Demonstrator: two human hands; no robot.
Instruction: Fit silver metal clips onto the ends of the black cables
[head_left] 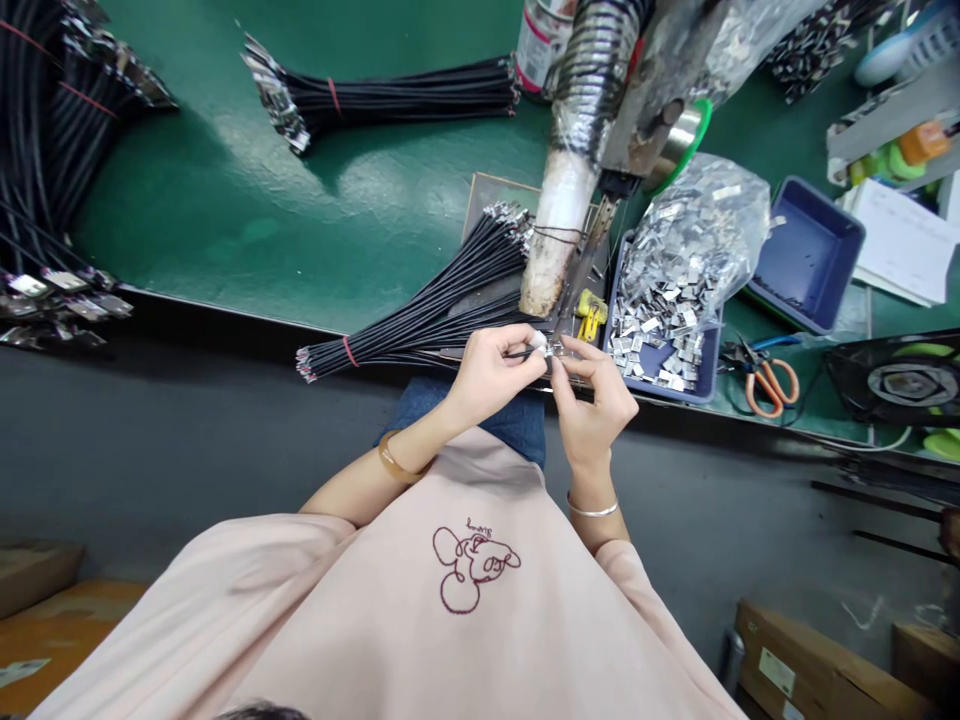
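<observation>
My left hand pinches the end of a black cable at the table's front edge. Close against it, my right hand is closed at the fingertips on a small shiny metal piece, partly hidden by the fingers. A bundle of black cables with a red tie lies just beyond my left hand, its metal ends fanned out at the far side. A nozzle wrapped in pale tape hangs over the work spot. To the right, a blue tray holds many small metal connector shells and a plastic bag.
Another tied cable bundle lies at the back, and a large stack at the left. Beside the tray are a yellow clip, orange-handled pliers, a second blue tray, papers and a black fan.
</observation>
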